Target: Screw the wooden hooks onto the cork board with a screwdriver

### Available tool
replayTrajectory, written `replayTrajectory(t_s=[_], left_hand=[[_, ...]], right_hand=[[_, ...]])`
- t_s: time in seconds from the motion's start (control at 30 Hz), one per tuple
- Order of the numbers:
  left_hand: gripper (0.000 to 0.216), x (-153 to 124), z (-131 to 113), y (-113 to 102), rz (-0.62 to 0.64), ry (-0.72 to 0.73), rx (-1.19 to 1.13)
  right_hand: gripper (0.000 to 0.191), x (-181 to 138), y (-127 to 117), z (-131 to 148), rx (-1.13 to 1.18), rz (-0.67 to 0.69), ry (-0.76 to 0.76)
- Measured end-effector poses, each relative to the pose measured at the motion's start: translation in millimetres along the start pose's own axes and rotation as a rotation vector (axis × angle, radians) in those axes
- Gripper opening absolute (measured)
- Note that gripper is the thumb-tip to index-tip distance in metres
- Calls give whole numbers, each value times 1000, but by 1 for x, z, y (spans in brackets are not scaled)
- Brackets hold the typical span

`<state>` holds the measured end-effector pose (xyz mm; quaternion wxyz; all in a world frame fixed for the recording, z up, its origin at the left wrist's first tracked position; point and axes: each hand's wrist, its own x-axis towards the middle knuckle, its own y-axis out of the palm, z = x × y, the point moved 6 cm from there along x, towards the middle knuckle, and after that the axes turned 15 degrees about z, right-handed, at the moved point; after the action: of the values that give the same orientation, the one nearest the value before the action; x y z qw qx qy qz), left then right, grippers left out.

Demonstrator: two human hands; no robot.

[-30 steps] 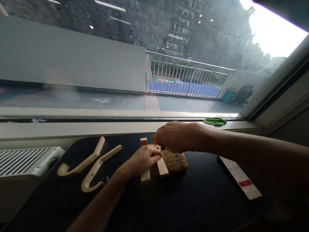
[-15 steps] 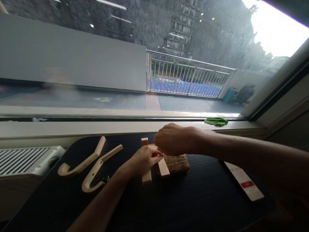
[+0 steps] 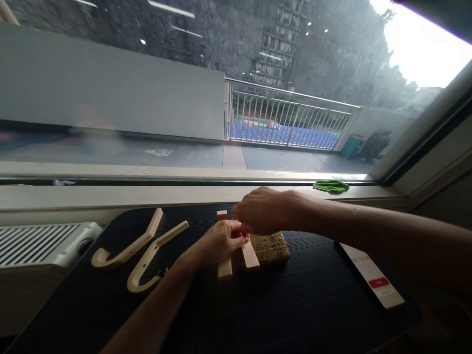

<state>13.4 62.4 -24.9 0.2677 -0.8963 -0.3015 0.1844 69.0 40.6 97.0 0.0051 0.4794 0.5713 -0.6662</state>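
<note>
My left hand is closed over two short wooden bars that lie side by side on the black table. My right hand hovers just above them, its fingers pinched on something small and dark that I cannot make out. A brown patterned paper packet lies right of the bars, touching them. Both hands meet over the bars' upper ends.
Two curved wooden hook pieces lie on the table's left part. A white card with a red label lies at the right. A white radiator stands at the left. A green cloth rests on the window sill.
Both hands have stayed over the wooden bars with only slight shifts. The right hand has turned a little at the wrist.
</note>
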Motion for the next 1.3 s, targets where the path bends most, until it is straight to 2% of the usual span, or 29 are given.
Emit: replayTrajectory(t_s=[0.1,0.3,0.67,0.8,1.07,1.3], left_hand=[[23,0,-4,-1,2,16,33],[22,0,-6,-1,-2,-2,33],[20,1,-5,2,-13,28,35],[18,2,-4,3,-38,59,49],[22,2,3,5,-37,22,12],[24,2,0,6,-25,14,-5]], right_hand=[[14,-4,0,-2,-8,40,23],[16,-2,3,-5,-46,-44,-35],[15,-4,5,-6,-33,34,50],[18,-7,-2,-6,5,29,18],[11,-4,-3,4,-12,-1,-71],[11,-5,-1,0,-29,8,6]])
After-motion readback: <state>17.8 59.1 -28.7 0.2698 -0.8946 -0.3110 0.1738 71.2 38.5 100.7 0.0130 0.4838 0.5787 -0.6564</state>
